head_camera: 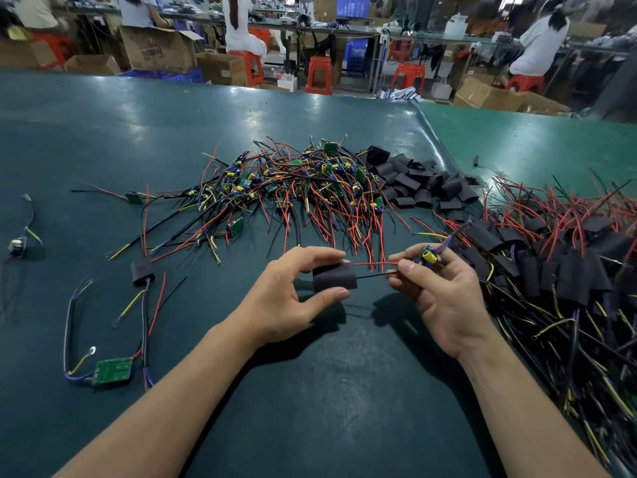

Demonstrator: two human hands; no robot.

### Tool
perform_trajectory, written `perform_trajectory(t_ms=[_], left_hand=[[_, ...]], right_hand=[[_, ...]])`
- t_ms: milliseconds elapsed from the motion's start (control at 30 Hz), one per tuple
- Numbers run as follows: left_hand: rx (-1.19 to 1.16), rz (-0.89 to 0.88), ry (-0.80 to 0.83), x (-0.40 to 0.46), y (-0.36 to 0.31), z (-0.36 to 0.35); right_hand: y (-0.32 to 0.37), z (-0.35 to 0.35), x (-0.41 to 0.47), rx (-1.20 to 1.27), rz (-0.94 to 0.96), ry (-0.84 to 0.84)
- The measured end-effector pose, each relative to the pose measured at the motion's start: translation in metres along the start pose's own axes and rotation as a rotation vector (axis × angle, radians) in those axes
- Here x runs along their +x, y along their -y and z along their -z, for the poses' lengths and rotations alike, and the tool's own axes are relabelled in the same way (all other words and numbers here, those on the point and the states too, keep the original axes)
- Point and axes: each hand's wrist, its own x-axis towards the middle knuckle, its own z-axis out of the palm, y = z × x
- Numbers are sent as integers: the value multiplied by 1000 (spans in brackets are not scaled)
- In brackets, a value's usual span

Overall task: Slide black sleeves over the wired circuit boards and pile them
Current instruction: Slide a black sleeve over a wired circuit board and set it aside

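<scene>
Both forearms are bare up to the frame's edge; the left hand and right hand wear no gloves, rings or watch.

A single wide-angle view comes from the person's head, looking forward and down over a dark green table mat. Both forearms enter from the bottom edge, with the left hand and right hand close under the lens at centre. The upper frame reaches far workbenches and red stools, bowed by lens distortion.
</scene>
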Motion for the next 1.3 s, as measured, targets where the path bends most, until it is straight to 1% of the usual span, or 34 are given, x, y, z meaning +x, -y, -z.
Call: perform_trajectory(t_ms=[67, 167, 233, 333, 400, 467, 567, 633, 700, 800, 833, 900, 967, 1067, 1200, 1300], left_hand=[[53, -15, 18, -1, -1, -2], [338, -94, -29, 0, -1, -3], [428, -71, -25, 1, 0, -2], [424, -20, 12, 1, -1, -2], [458, -67, 24, 2, -1, -3], [494, -112, 51, 3, -2, -4], [471, -79, 59, 3, -3, -3], [489, -94, 34, 3, -4, -2], [568, -156, -21, 2, -5, -2], [650, -264, -127, 5, -9, -5], [644, -295, -133, 6, -10, -8], [557, -327, -86, 5, -10, -12], [420, -294, -33, 4, -10, -13], [292, -227, -55, 3, -10, -12], [242, -220, -73, 4, -12, -12], [232, -222, -77, 4, -12, -14]], right_hand=[[-3, -5, -3, -9, -2, 19], [-6, -11, -6, -61, -25, 67], [-5, -13, -6, -90, -52, 79], [0, -10, -5, -101, -83, 61], [2, -7, -5, -133, -76, 36], [3, -6, -6, -106, -67, 19], [3, -9, -6, -45, -62, 38], [0, -11, -7, -35, -55, 70], [-1, -12, -8, -46, -60, 87], [-2, -13, -9, -167, -57, 88], [-3, -13, -9, -188, -60, 85], [-3, -13, -8, -157, -72, 89], [-3, -12, -8, -116, -76, 83], [-5, -12, -7, -89, -70, 47], [-9, -14, -7, -104, -65, 23], [-8, -14, -8, -130, -78, 45]])
